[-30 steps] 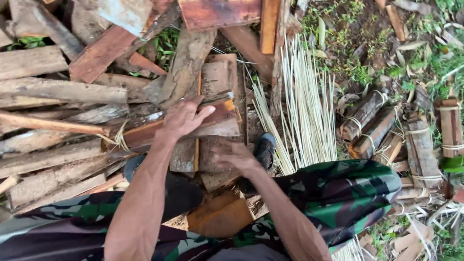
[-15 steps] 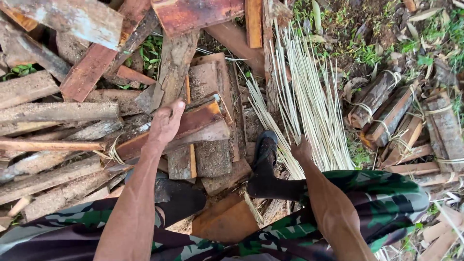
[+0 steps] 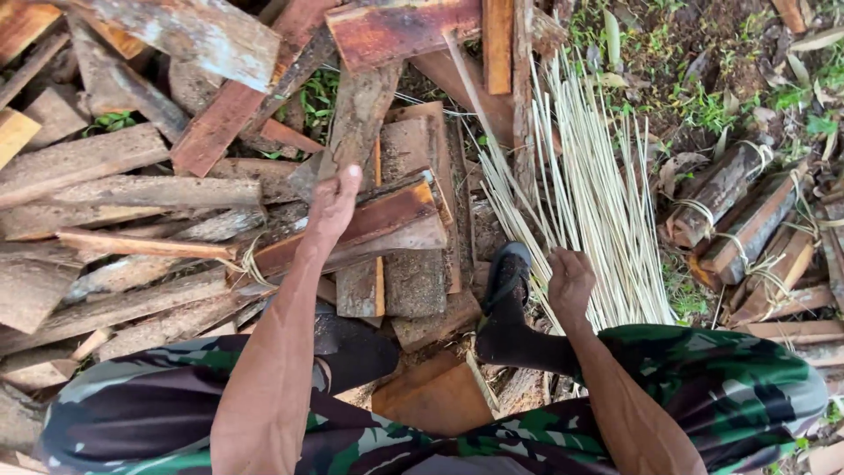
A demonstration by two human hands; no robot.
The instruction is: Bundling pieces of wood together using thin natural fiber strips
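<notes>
Bamboo slivers (image 3: 598, 211), pale and thin, fanned out at one o'clock of the right hand (image 3: 570, 283), whose fingers curled loosely shut against their lower ends. At ten o'clock, the left hand (image 3: 332, 207) gripped a reddish wood plank (image 3: 387, 215), fingers wrapped over its edge, amid stacked firewood (image 3: 105, 167).

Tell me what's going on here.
A person in camouflage trousers sits over a pile of split wood planks. The left hand grips a reddish plank in the pile, while the right hand reaches into a sheaf of thin pale sticks. Tied wood bundles lie alongside.
</notes>
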